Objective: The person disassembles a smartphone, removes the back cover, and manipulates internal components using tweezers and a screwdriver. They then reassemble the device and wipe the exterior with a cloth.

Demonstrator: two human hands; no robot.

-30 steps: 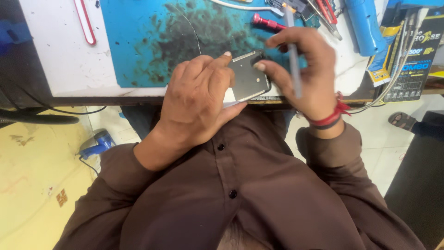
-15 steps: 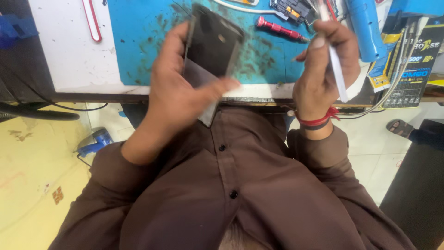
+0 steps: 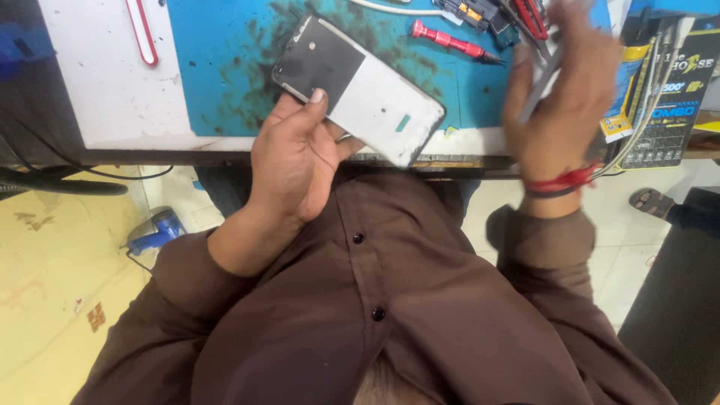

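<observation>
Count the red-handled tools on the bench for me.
3 that show: a red screwdriver lying on the blue mat, a red-outlined tool on the white benchtop at left, and red handles at the top edge. The right hand may hide more.

Person, seen from above, seated.

- Garment: dark brown long-sleeved button-front shirt (image 3: pixel 390 315) of plain woven cloth, loosely fitted, with soft creases across the chest and along both arms.
- Placket: runs down the middle of the chest; two small round dark buttons show on it, one above the other.
- Sleeves: full length, the same brown, ending in plain cuffs at each wrist.
- Left hand (image 3: pixel 292 161): bare, no ring or band visible.
- Right hand (image 3: pixel 559 97): bare and motion-blurred; at its wrist a red thread band (image 3: pixel 559 182) wound several times, with a thin dark band just beneath it.
</observation>
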